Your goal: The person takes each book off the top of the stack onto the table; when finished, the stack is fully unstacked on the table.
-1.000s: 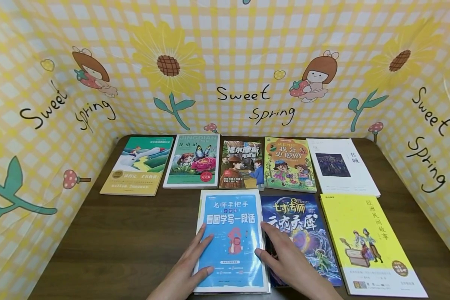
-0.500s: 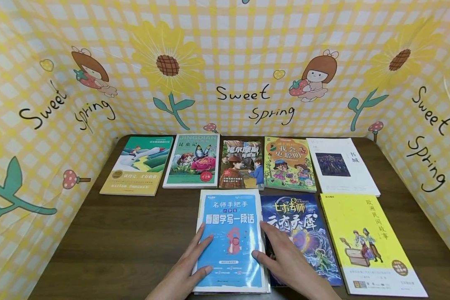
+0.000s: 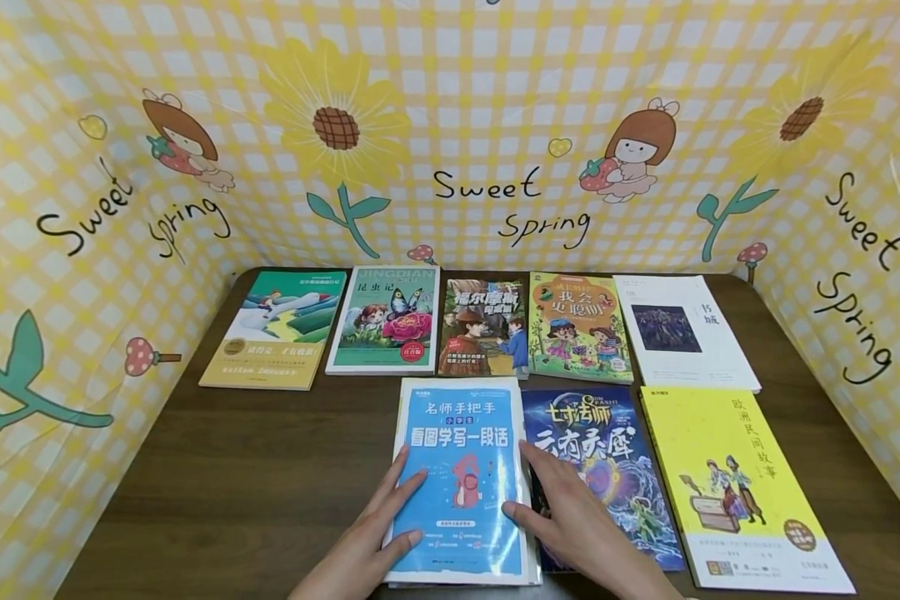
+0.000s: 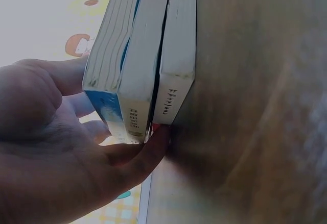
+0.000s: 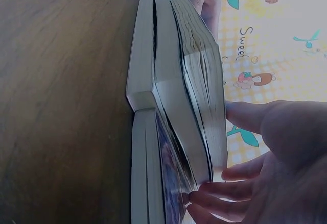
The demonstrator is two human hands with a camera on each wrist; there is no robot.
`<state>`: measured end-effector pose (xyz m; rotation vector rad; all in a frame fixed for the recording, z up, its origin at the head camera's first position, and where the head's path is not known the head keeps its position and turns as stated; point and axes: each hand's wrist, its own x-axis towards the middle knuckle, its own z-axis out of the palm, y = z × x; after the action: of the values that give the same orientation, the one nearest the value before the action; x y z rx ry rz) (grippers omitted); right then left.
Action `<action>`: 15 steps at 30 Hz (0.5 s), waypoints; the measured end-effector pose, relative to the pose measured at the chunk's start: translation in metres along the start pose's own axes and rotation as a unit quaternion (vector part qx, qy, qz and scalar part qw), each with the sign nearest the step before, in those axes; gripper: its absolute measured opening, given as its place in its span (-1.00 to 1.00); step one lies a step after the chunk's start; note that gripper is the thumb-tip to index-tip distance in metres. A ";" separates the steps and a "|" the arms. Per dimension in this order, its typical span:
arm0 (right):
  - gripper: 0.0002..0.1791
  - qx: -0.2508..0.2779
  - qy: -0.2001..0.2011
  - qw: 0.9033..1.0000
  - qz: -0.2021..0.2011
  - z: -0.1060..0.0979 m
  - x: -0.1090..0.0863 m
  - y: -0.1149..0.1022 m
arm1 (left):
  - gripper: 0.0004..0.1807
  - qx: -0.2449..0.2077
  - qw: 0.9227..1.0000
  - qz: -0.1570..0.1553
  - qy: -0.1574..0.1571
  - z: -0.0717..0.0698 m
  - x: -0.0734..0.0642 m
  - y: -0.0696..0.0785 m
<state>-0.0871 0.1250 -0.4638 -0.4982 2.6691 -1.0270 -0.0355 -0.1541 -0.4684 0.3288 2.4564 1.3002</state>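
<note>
A blue-covered book (image 3: 465,417) lies on top of a stack in the head view. Two thicker white-paged books sit below it, the middle book (image 4: 142,60) and the bottom book (image 4: 179,35). My left hand (image 3: 367,533) is at the stack's left side, its thumb on the blue cover and other fingers along the spines. From the right, my right hand (image 3: 570,508) lays its thumb on the cover, with its fingers extended along the page edges (image 5: 173,91). Under that hand lies a purple book (image 3: 641,467), partly covered by it.
A yellow book (image 3: 727,442) lies to the right. Across the back of the brown table (image 3: 255,475) runs a row of several books, from a green-and-tan one (image 3: 270,333) to a white one (image 3: 708,358). A yellow checked cloth (image 3: 480,108) rises around the sides and back.
Both hands stay almost still at the stack's sides. The thumbs shift very slightly to the left on the cover.
</note>
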 end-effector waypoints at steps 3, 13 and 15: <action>-0.13 -0.001 0.000 1.000 -0.001 0.000 0.000 0.000 | -0.33 0.002 1.000 0.001 0.001 0.000 0.000 0.000; -0.12 -0.006 0.005 1.000 -0.004 0.000 0.000 0.003 | -0.33 0.002 1.000 0.003 0.005 0.001 -0.001 0.000; -0.11 -0.008 0.006 1.000 -0.004 0.001 0.000 0.003 | -0.33 0.002 1.000 0.004 0.007 0.001 -0.001 0.000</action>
<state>-0.0874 0.1268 -0.4666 -0.5093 2.6898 -1.0136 -0.0338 -0.1537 -0.4689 0.3313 2.4717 1.3038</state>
